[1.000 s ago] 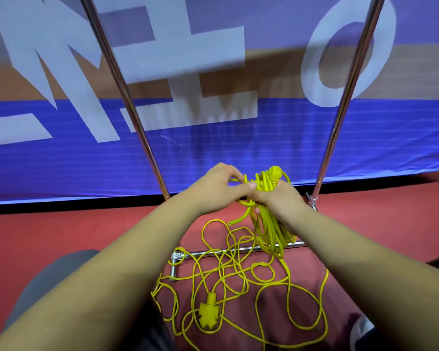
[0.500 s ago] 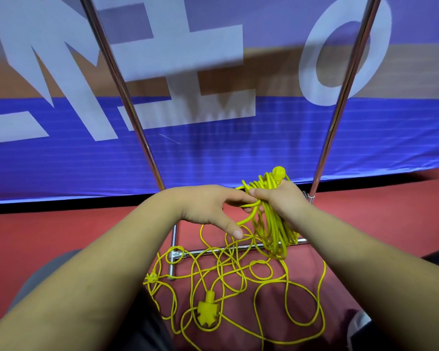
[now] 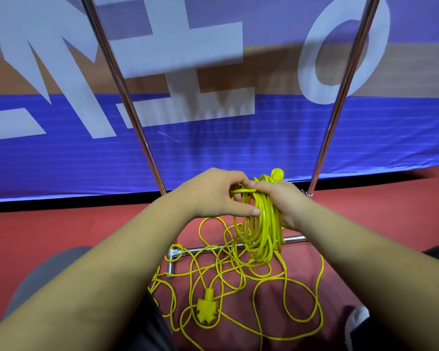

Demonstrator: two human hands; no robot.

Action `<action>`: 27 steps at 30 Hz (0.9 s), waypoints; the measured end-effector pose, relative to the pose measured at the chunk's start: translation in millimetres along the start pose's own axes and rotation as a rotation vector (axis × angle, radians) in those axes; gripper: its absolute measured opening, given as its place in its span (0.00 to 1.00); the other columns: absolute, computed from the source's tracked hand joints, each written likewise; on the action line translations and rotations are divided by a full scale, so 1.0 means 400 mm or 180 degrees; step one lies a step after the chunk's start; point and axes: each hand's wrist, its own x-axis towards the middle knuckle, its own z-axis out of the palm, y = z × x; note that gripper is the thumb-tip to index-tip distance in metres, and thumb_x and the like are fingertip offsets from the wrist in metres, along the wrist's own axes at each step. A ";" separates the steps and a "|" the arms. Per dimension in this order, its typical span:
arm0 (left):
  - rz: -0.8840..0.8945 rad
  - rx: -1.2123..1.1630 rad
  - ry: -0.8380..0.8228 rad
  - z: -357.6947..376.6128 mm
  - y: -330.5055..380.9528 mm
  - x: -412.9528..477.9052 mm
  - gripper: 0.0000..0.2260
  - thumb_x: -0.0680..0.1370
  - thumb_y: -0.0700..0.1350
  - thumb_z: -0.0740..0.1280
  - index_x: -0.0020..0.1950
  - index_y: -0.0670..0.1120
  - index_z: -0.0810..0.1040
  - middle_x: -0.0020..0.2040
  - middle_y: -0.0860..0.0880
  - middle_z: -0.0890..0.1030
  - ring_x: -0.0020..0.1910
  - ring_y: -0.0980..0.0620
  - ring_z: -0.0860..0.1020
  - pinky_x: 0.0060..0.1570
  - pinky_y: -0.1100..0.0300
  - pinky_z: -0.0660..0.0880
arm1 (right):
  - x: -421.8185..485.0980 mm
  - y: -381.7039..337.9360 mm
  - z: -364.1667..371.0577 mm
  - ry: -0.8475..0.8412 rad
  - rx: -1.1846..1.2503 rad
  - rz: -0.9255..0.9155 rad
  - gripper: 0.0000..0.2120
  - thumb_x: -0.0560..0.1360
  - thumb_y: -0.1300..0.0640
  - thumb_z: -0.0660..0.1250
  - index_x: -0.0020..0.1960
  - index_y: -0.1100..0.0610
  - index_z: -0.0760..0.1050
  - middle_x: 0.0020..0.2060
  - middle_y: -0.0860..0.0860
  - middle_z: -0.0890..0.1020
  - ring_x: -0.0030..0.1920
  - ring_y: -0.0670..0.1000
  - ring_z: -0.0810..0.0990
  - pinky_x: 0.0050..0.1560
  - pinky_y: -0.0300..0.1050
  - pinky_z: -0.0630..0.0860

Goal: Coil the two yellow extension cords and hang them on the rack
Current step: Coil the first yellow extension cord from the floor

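Observation:
My right hand [image 3: 281,201] grips a bundle of yellow cord loops [image 3: 261,229] that hang down in front of the rack's low bar. A yellow plug end [image 3: 277,174] sticks up above that hand. My left hand [image 3: 218,196] pinches a strand at the top of the bundle, its thumb lying against the loops. The loose cord [image 3: 238,287] lies tangled on the red floor below, with a yellow multi-socket end [image 3: 207,310] near the front. The metal rack [image 3: 127,102] has two upright poles and a base bar [image 3: 205,249].
A blue and white banner [image 3: 213,148] hangs close behind the rack. My knees and a shoe [image 3: 355,325] frame the tangle on the red floor [image 3: 61,229]. Cord strands loop around the rack's base corner [image 3: 174,253].
My left hand rose from below the bundle back to its top and laid another loop of cord there. The hanging bundle has grown slightly thicker.

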 end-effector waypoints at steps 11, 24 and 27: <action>-0.0053 0.1415 0.0011 0.079 0.028 0.026 0.13 0.77 0.48 0.67 0.50 0.50 0.62 0.42 0.50 0.71 0.43 0.43 0.76 0.34 0.53 0.67 | 0.016 0.000 -0.007 0.0340 0.0022 -0.0034 0.02 0.78 0.61 0.74 0.47 0.60 0.84 0.32 0.55 0.83 0.28 0.51 0.81 0.30 0.45 0.80; -0.1084 -0.0100 -0.0053 0.063 -0.029 0.068 0.18 0.75 0.55 0.73 0.61 0.50 0.74 0.46 0.46 0.82 0.39 0.47 0.84 0.39 0.53 0.82 | 0.016 0.005 0.015 0.0339 -0.0037 -0.0011 0.02 0.78 0.63 0.74 0.49 0.62 0.83 0.33 0.57 0.82 0.26 0.51 0.81 0.29 0.44 0.79; -0.1669 -0.1567 -0.0395 0.023 -0.064 0.047 0.41 0.67 0.64 0.79 0.75 0.53 0.68 0.63 0.47 0.80 0.52 0.48 0.85 0.42 0.48 0.85 | 0.020 -0.003 -0.002 0.0317 -0.0247 -0.0051 0.04 0.76 0.62 0.76 0.49 0.62 0.84 0.34 0.57 0.83 0.27 0.51 0.81 0.31 0.45 0.79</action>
